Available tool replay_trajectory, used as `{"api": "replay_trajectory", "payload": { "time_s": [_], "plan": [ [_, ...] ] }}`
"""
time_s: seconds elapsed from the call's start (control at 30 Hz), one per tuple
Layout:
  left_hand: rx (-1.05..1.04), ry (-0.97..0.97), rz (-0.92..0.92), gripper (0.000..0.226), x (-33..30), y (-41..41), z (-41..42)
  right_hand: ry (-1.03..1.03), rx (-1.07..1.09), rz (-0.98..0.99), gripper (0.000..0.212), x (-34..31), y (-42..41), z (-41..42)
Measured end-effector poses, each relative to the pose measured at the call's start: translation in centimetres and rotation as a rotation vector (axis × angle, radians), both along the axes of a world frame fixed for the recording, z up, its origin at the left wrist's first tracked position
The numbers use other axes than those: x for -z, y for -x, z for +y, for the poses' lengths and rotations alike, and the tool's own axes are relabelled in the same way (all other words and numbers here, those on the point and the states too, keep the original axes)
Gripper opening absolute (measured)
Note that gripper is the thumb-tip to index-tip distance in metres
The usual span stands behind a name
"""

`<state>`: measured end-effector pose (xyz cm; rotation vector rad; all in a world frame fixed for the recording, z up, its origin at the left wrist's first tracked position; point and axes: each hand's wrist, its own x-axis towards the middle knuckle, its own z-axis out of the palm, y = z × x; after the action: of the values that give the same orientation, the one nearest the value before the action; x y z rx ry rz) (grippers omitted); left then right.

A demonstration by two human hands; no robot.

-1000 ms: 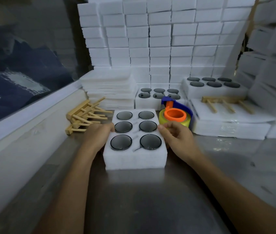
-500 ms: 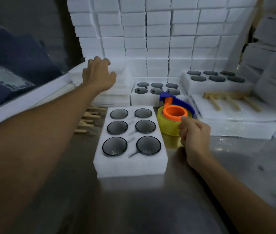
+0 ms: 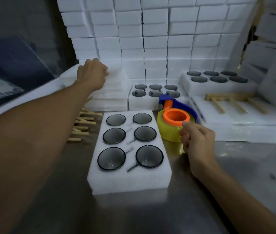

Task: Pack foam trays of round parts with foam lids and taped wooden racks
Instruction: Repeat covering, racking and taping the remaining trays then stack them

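Note:
A white foam tray point(image 3: 130, 179) lies in front of me on the metal table, with several dark round parts point(image 3: 111, 158) in its pockets. My left hand point(image 3: 92, 73) reaches to the back left and grips the top sheet of a stack of foam lids point(image 3: 115, 88). My right hand point(image 3: 195, 138) hangs beside the tape dispenser point(image 3: 176, 121), fingers loosely curled, holding nothing I can see. Wooden racks point(image 3: 83, 125) lie left of the tray, partly hidden by my left arm.
Two more filled foam trays point(image 3: 144, 102) point(image 3: 218, 85) stand behind. Another wooden rack point(image 3: 231, 100) lies on wrapped foam at the right. A wall of stacked white foam blocks point(image 3: 150, 39) closes the back. A raised white ledge point(image 3: 24, 100) runs along the left.
My left hand left the tray, reached to the foam lid stack and closed on its top sheet. My right hand moved off the tray to beside the tape dispenser.

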<state>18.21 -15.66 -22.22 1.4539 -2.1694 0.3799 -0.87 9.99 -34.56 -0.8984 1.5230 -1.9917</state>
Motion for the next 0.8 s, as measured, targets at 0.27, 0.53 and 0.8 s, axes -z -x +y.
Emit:
{"api": "replay_trajectory", "payload": {
  "time_s": [0.27,0.53,0.8],
  "plan": [
    [0.219,0.345,0.207,0.024,1.1,-1.8,7.3,-0.009,0.004,-0.001,0.037,-0.3,-0.3,0.3],
    [0.585,0.102,0.572,0.038,7.8,-5.4,17.6,0.035,-0.026,0.037,0.035,-0.6,-0.8,0.9],
    [0.603,-0.196,0.744,0.069,9.9,-7.8,21.0,0.051,-0.223,0.278,0.015,-1.1,-2.2,2.0]
  ]
}}
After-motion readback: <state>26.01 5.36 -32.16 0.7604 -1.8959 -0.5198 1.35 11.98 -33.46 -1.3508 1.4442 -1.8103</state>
